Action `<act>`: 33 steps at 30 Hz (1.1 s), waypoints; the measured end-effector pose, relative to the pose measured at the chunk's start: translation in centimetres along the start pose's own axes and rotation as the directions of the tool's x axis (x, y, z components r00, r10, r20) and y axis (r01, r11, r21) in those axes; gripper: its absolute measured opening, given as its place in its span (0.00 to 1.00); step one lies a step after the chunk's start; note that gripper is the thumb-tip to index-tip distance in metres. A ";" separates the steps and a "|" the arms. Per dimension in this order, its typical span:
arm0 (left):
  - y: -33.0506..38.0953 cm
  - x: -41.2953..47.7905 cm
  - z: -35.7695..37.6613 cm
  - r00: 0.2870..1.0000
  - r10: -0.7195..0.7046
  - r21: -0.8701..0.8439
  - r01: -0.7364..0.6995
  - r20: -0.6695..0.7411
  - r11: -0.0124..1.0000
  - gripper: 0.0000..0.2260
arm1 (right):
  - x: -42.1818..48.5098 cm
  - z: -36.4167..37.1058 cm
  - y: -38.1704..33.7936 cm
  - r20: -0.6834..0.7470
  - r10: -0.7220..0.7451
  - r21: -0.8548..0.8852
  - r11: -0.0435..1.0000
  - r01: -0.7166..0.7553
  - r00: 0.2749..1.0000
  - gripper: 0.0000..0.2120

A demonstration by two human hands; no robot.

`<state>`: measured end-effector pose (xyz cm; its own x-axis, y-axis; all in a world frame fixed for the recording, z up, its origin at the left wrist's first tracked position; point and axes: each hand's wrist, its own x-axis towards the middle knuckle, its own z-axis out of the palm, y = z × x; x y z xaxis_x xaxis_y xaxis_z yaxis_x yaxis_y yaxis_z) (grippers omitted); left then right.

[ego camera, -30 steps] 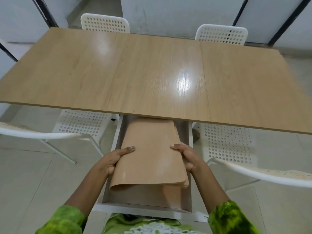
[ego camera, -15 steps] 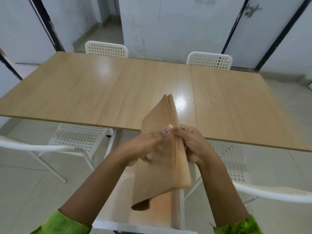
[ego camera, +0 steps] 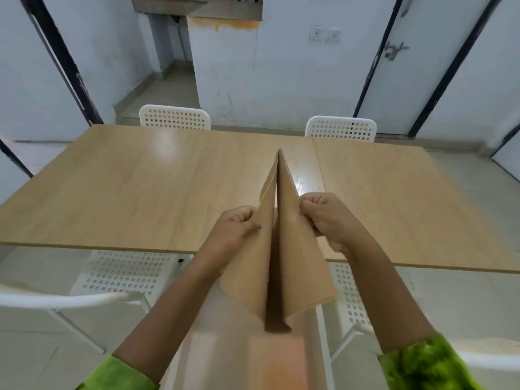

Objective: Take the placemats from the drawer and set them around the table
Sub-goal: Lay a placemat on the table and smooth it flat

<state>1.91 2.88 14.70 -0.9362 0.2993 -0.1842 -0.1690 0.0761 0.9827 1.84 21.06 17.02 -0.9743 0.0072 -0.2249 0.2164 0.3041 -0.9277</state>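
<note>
A stack of tan placemats [ego camera: 292, 249] is held edge-on above the near edge of the wooden table [ego camera: 140, 187], splitting into two leaves like a tent. My left hand [ego camera: 236, 229] grips the left leaf and my right hand [ego camera: 329, 218] grips the right leaf. Below them the white drawer [ego camera: 322, 347] stands pulled out from under the table, its inside blurred.
Two white perforated chairs [ego camera: 174, 118] [ego camera: 340, 129] stand at the far side. Two more chairs [ego camera: 123, 274] [ego camera: 351, 294] are tucked under the near edge beside the drawer. Doors and white walls lie behind the table.
The placemats came up out of the drawer and now stand on edge above the table's near edge. Both hands moved up with them and are spreading the stack apart. The camera tilted up.
</note>
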 end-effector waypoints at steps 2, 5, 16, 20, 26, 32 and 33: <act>-0.8 1.4 -2.6 0.996 0.054 0.003 -0.054 -0.071 0.999 0.11 | 2.3 -0.5 -1.0 -0.031 -0.069 -0.195 0.979 0.062 0.997 0.10; -2.6 3.7 -5.8 0.973 0.074 -0.028 -0.082 -0.220 0.996 0.08 | 6.5 -1.5 -2.2 -0.090 -0.157 -0.472 0.876 0.097 0.983 0.11; -12.0 11.4 -6.6 0.705 -0.234 -0.090 0.235 -0.670 0.968 0.04 | 23.4 -3.1 -3.6 -0.086 -0.358 -0.831 0.541 0.132 0.930 0.13; -13.9 13.8 -5.7 0.659 -0.313 -0.094 0.347 -0.684 0.933 0.08 | 28.8 -3.2 -3.3 -0.079 -0.374 -0.851 0.508 0.133 0.924 0.09; -16.1 16.3 -5.1 0.662 -0.403 -0.172 0.387 -0.632 0.906 0.06 | 33.7 -3.9 -2.1 -0.146 -0.339 -0.927 0.376 -0.009 0.929 0.19; -16.5 16.8 -5.4 0.685 -0.448 -0.223 0.396 -0.574 0.891 0.02 | 32.7 -2.2 1.2 -0.187 -0.339 -0.908 0.419 -0.030 0.922 0.24; -16.5 16.7 -5.3 0.691 -0.465 -0.251 0.394 -0.554 0.884 0.03 | 31.8 -1.9 1.9 -0.200 -0.331 -0.878 0.479 -0.018 0.922 0.23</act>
<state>-12.61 1.55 -4.52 -0.7389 -0.3553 -0.5726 -0.5954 -0.0538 0.8016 -28.87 23.70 8.66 -0.9826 0.0963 0.1589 0.0673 0.9816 -0.1787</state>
